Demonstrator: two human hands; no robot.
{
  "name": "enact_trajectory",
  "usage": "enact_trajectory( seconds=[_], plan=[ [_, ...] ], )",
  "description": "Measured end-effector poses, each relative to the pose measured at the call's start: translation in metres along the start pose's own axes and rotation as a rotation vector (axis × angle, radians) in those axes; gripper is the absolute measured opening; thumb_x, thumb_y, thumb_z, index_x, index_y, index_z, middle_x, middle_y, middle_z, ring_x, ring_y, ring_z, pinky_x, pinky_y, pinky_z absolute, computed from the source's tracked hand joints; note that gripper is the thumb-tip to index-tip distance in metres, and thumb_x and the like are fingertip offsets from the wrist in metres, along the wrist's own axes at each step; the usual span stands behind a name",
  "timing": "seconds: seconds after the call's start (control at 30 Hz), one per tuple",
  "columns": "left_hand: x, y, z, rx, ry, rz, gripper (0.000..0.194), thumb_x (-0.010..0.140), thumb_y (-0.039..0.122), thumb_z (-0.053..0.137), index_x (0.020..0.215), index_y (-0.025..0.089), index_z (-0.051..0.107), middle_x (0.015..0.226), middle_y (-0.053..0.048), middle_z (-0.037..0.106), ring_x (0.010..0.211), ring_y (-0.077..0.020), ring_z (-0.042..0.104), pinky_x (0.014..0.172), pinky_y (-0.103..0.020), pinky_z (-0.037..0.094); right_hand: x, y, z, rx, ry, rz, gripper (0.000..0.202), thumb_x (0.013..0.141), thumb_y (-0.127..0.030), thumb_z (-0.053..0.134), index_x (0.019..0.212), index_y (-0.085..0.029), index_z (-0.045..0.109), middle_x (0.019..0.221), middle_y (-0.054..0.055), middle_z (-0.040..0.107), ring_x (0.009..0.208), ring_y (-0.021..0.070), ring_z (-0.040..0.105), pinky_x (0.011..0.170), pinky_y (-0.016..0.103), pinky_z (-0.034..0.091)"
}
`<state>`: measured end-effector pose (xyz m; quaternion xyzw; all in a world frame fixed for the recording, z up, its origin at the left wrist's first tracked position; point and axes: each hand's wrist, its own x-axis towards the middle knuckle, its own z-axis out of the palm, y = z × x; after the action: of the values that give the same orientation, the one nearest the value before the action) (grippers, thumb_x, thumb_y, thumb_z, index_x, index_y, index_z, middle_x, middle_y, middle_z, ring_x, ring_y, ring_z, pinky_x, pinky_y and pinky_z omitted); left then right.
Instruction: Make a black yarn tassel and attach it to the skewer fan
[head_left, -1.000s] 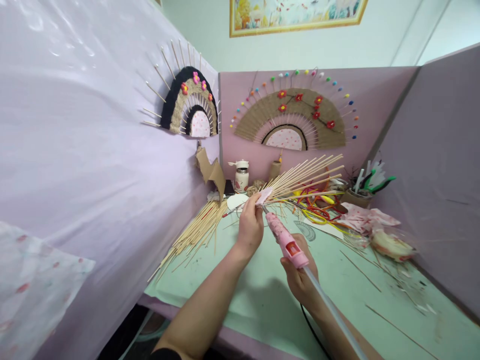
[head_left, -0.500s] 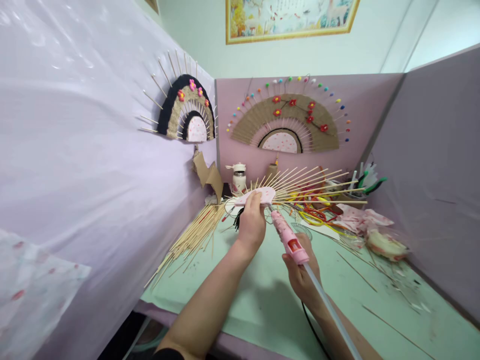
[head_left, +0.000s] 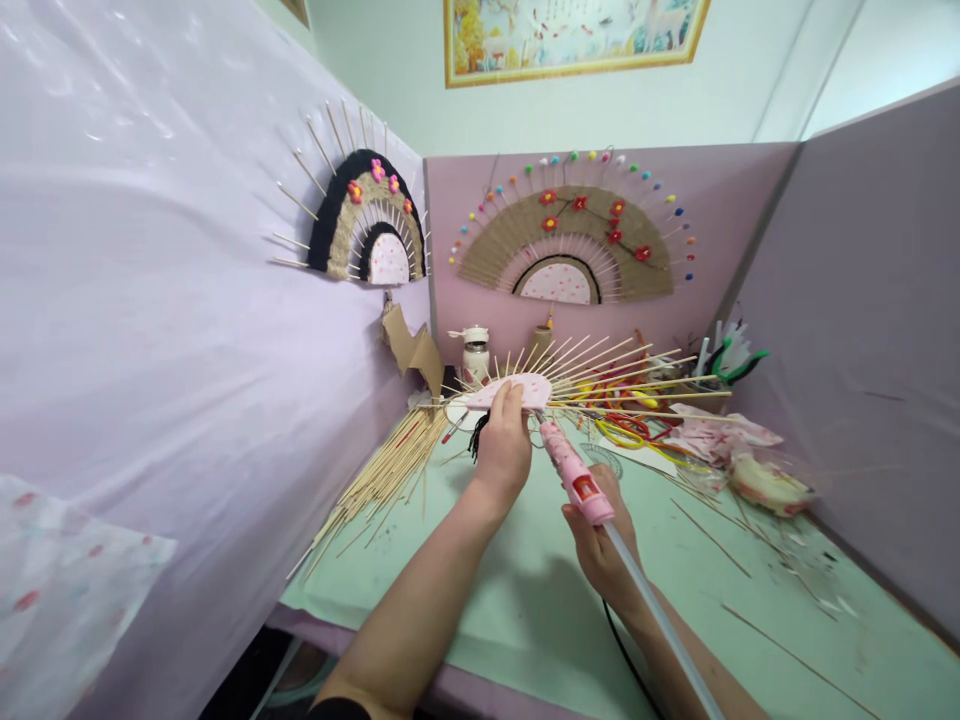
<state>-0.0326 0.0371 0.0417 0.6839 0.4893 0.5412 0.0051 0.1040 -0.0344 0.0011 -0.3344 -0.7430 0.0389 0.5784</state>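
Observation:
My left hand (head_left: pixel 504 440) grips the lower edge of a pink spotted half-round piece (head_left: pixel 529 389), fingers on its face. Thin wooden sticks (head_left: pixel 622 385) fan out from behind that piece, longest toward the right. My right hand (head_left: pixel 604 535) is wrapped round a pink glue gun (head_left: pixel 574 470), a long clear glue stick (head_left: pixel 660 610) running out of its rear. The gun's nozzle meets the piece's lower right edge; whether any glue is there cannot be made out. Black threads (head_left: pixel 478 437) hang beside my left hand.
Loose sticks (head_left: pixel 390 465) lie in a pile at left on the green table (head_left: pixel 525 620). Behind are a white bottle (head_left: pixel 475 355) and folded cardboard (head_left: pixel 412 345). Yellow scissors (head_left: pixel 622 432), pink cloth (head_left: pixel 720 432) and scattered sticks lie at right. Two decorated fans (head_left: pixel 562 235) hang on the partitions.
The camera view has shifted slightly. The sticks and spotted piece have tilted a little, with the right-hand sticks lower. Both hands keep their holds.

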Motion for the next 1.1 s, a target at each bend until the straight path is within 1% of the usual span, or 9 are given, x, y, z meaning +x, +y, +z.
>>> enact_trajectory(
  seconds=[0.23, 0.47, 0.6, 0.93, 1.1],
  plan=[
    [-0.0008, -0.0001, -0.0004, 0.019, 0.000, -0.002, 0.042, 0.092, 0.009, 0.036, 0.132, 0.017, 0.049, 0.142, -0.016, 0.050, 0.135, -0.0247, 0.044, 0.106, -0.044, 0.044, -0.0020, 0.0009, -0.0001, -0.003, -0.025, 0.039, 0.023, 0.097, -0.041, 0.042, 0.100, -0.021, 0.052, 0.085, 0.003, 0.046, 0.077, 0.0208, 0.045, 0.070, 0.037, 0.040],
    [-0.0007, -0.0020, -0.0001, 0.041, -0.009, 0.000, 0.045, 0.091, 0.008, 0.037, 0.133, 0.017, 0.049, 0.144, -0.015, 0.048, 0.135, -0.0244, 0.044, 0.107, -0.042, 0.044, -0.0037, 0.0033, 0.0006, -0.008, -0.031, 0.034, 0.023, 0.096, -0.039, 0.044, 0.102, -0.020, 0.054, 0.086, 0.004, 0.047, 0.078, 0.0206, 0.046, 0.070, 0.036, 0.040],
    [-0.0010, -0.0023, -0.0003, 0.054, -0.020, 0.005, 0.044, 0.092, 0.008, 0.036, 0.133, 0.014, 0.048, 0.144, -0.017, 0.048, 0.136, -0.0249, 0.043, 0.106, -0.042, 0.044, -0.0030, 0.0028, 0.0014, -0.004, -0.023, 0.023, 0.020, 0.096, -0.038, 0.045, 0.100, -0.020, 0.054, 0.084, 0.003, 0.048, 0.077, 0.0204, 0.046, 0.069, 0.035, 0.040],
    [-0.0004, -0.0043, -0.0007, 0.053, -0.016, -0.009, 0.044, 0.092, 0.008, 0.036, 0.133, 0.016, 0.048, 0.144, -0.016, 0.048, 0.136, -0.0246, 0.044, 0.106, -0.042, 0.044, -0.0038, -0.0014, 0.0013, -0.013, 0.007, 0.036, 0.017, 0.096, -0.038, 0.045, 0.092, -0.022, 0.050, 0.082, 0.002, 0.045, 0.075, 0.0197, 0.045, 0.069, 0.035, 0.039],
    [-0.0007, -0.0073, 0.0008, 0.055, -0.001, -0.013, 0.045, 0.092, 0.008, 0.037, 0.133, 0.019, 0.049, 0.144, -0.014, 0.048, 0.135, -0.0242, 0.045, 0.107, -0.042, 0.044, -0.0058, -0.0019, 0.0007, -0.017, 0.017, 0.083, 0.019, 0.095, -0.040, 0.045, 0.093, -0.021, 0.051, 0.082, 0.002, 0.046, 0.075, 0.0197, 0.045, 0.069, 0.035, 0.039]
  ],
)
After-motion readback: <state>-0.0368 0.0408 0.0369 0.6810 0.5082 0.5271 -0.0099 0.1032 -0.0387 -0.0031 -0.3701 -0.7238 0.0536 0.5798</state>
